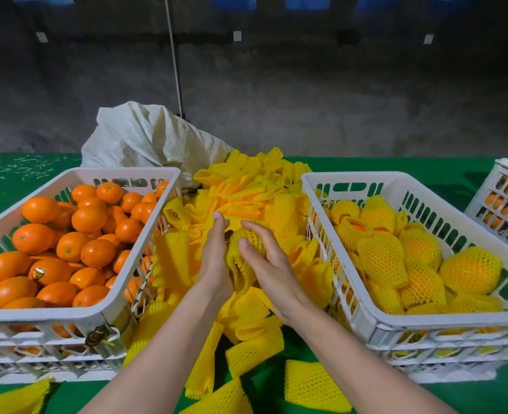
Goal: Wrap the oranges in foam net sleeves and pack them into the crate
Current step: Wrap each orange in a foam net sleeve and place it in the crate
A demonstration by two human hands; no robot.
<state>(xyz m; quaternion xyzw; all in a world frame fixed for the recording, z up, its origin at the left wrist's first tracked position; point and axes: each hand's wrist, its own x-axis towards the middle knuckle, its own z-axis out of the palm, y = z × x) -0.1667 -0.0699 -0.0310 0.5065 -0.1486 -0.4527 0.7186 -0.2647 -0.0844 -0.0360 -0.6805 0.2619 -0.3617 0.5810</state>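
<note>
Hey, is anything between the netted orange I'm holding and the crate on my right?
Nothing visible blocks it. The netted orange is held between left hand and right hand over loose sleeves; only the side wall of the right crate must be cleared.

Table (22,165), seen from its near side. At left, a crate (37,316) stacked on another, with loose oranges (67,243) in it. At right, a second crate (426,333), likewise stacked, with wrapped oranges (396,258) in it. Between the two lies a heap of sleeves (255,186), spilling toward the near edge. Behind the heap and the left crate lies a sack (145,138). At far right stands a third crate (503,198). Over the heap, the left hand (215,264) and right hand (269,264) flank one held sleeve (243,249).
</note>
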